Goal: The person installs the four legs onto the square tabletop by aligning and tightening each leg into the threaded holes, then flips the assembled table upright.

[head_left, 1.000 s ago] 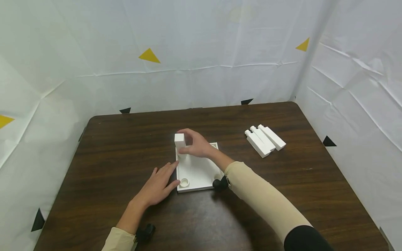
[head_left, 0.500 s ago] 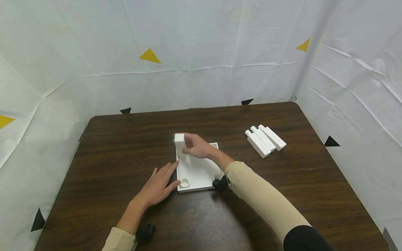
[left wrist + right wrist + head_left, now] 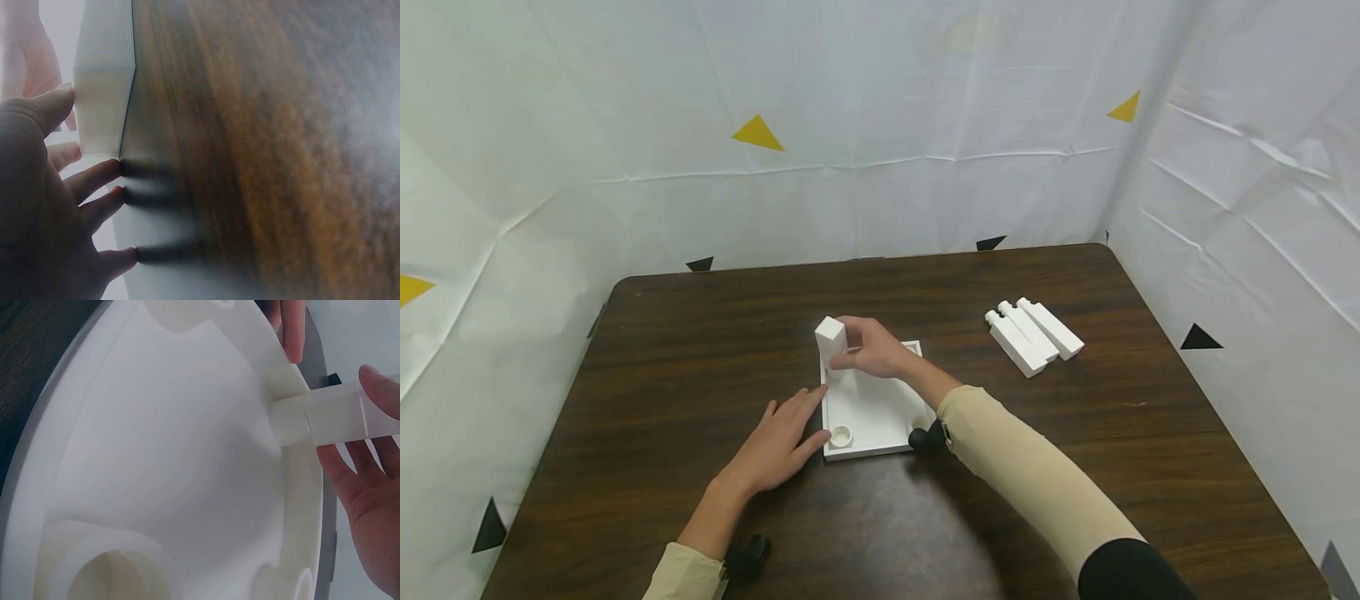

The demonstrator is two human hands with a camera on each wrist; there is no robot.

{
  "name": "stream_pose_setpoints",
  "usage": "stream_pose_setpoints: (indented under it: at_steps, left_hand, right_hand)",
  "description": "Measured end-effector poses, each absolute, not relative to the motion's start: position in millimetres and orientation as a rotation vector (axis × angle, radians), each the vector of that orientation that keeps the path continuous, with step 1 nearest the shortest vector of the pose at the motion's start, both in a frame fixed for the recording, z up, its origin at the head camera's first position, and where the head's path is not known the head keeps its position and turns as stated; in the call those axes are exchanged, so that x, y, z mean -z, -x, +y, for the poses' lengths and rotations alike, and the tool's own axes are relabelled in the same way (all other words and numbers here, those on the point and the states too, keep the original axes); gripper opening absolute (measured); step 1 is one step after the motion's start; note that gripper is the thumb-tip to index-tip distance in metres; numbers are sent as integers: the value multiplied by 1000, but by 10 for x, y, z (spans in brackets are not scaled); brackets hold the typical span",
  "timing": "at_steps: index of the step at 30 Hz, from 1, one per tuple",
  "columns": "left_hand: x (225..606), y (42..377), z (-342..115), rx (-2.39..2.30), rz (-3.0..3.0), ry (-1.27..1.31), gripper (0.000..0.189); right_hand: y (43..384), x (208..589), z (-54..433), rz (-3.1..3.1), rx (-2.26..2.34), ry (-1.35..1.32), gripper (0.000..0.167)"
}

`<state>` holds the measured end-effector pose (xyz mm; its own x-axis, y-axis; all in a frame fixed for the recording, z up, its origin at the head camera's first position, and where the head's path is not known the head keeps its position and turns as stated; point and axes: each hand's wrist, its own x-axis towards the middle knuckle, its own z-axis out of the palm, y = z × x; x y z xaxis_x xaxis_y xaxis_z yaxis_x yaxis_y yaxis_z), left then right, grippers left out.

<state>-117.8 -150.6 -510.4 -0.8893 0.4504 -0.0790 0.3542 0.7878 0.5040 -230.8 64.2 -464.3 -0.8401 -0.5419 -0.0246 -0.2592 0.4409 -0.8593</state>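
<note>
A white square leg [image 3: 831, 337] stands upright at the far left corner of a white rimmed panel [image 3: 876, 408]. My right hand [image 3: 874, 348] grips this leg between thumb and fingers. In the right wrist view the leg's narrower round end [image 3: 290, 420] meets the panel's corner, and the right hand [image 3: 375, 506] wraps its block. Along the panel's left side rests my left hand [image 3: 775, 446], fingers extended and spread. From the left wrist, the left hand's [image 3: 44, 194] thumb and index finger touch the panel's edge [image 3: 103, 100]. A round socket [image 3: 841, 437] shows at the near left corner.
Three more white legs [image 3: 1033, 336] with knobbed ends lie side by side on the dark wooden table [image 3: 737, 333], to the right of the panel. White sheeting [image 3: 865, 208] with yellow and black triangles stands behind and beside the table.
The leg in my right hand has turned about its upright axis, so its top corner now faces me. The right fingers have shifted around it. My left hand stays in place.
</note>
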Motion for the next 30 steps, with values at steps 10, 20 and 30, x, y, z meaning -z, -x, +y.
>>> stream_pose_setpoints:
  at_steps: [10,20,30]
  left_hand:
    - [5116,1185,-1518,-741,2790,-655,71]
    - [5123,1185,-1517,-728,2790,-660,71]
    - [5126,1185,-1515,-736,2794,-670,71]
  right_hand:
    - [2280,4657,595,2545,1337,641,52]
    - [2235,4701,498,2660,1339,473,45]
    - [2249,4663,563,2595,1279,504,62]
